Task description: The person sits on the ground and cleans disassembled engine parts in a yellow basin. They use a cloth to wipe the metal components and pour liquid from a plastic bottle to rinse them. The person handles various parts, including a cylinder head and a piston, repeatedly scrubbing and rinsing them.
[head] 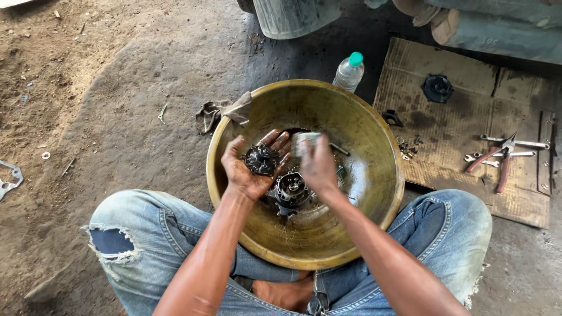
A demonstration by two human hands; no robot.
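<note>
A wide brass-coloured basin (374, 193) sits on the ground between my knees. My left hand (243, 172) is palm up over it, cradling a small dark greasy round engine part (261, 159). My right hand (318, 167) is closed around a pale grey object, maybe a rag or brush (304, 140), held right beside that part. Below the hands, a round metal cylinder part (291, 190) lies in the basin's oily bottom with a few small pieces.
A dirty rag (219, 112) hangs over the basin's left rim. A plastic bottle with a green cap (349, 71) stands behind. To the right, cardboard (462, 123) carries red-handled pliers (497, 158), spanners, a black round part (437, 88) and small bolts. A gasket (9, 181) lies far left.
</note>
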